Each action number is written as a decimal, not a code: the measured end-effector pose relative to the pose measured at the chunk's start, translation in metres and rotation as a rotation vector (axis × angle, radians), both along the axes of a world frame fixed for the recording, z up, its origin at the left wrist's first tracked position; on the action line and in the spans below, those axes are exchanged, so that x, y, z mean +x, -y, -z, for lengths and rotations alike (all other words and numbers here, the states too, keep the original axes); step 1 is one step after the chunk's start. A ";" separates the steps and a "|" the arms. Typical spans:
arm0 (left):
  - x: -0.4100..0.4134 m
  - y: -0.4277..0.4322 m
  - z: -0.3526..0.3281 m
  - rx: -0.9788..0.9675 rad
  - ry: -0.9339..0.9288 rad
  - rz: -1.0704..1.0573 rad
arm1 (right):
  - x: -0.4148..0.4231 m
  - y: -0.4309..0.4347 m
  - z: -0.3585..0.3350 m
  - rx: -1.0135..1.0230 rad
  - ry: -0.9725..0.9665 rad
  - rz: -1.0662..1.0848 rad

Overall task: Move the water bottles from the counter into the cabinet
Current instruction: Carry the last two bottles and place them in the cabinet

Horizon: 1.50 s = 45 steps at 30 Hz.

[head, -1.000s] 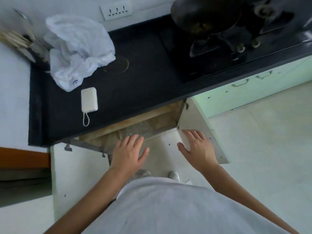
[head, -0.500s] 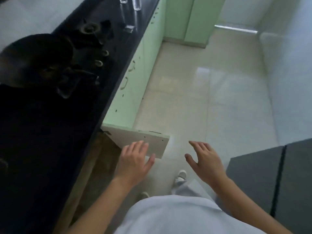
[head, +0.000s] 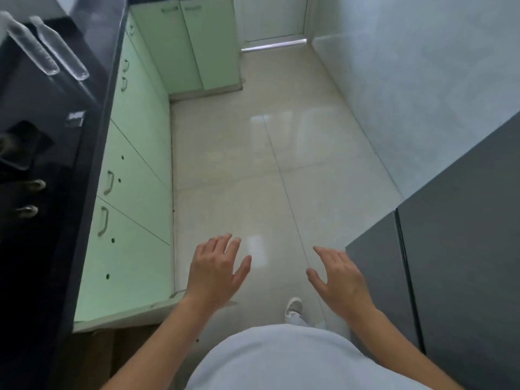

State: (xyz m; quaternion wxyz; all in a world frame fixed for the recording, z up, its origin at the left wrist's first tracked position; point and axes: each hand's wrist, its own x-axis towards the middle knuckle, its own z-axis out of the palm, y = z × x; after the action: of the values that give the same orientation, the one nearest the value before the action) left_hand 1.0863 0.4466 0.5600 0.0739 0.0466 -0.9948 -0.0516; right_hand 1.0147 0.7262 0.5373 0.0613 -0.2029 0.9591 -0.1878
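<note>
Black counter [head: 92, 94] runs along the left of the view, with a dark hob [head: 25, 147] set into it and two metal-tipped knobs [head: 36, 184] on its near face. A small shiny item [head: 75, 119] lies on the counter between the hob and the bottles; what it is cannot be told. Pale green cabinet fronts [head: 135, 178] with bow handles stand below the counter edge, and a taller green unit [head: 191, 43] closes the far end. Glossy cream floor tiles [head: 267, 164] fill the middle, and a dark grey appliance [head: 464, 249] stands on the right. Two water bottles [head: 60, 52] stand on the counter at its far end, at the upper left of the view, side by side and just beside each other. The hob and the shiny item lie between them and the person. Their long axes are parallel, running in the picture from bases at lower right to caps at upper left; they appear to rest on their bases. Both are clear, slender, ribbed plastic, with pale caps that are blurred. Left hand [head: 215, 273] is palm down over the floor with fingers spread and straight, holding nothing. Right hand [head: 339, 280] is likewise spread and empty, near the grey appliance. Both hands are well apart from the bottles. A white shirt [head: 281, 358] and one pale shoe [head: 294, 306] show below.
</note>
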 end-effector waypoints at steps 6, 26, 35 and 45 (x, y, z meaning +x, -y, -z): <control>-0.037 0.016 -0.010 0.015 -0.021 -0.174 | -0.101 0.050 -0.009 -0.026 -0.034 -0.178; -0.347 0.131 -0.009 0.043 -0.023 -0.049 | -0.384 0.173 -0.026 -0.018 -0.115 -0.129; -0.507 0.189 0.000 0.015 -0.027 0.012 | -0.523 0.201 -0.011 -0.002 -0.079 -0.087; -0.586 0.252 -0.007 -0.021 -0.036 -0.338 | -0.708 0.349 -0.025 -0.022 -0.156 -0.524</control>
State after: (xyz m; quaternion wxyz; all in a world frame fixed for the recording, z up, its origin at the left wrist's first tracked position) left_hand 0.5006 0.1941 0.5675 0.0997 0.2115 -0.9719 -0.0287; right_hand 0.3071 0.3775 0.5621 0.0313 -0.4587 0.8736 -0.1596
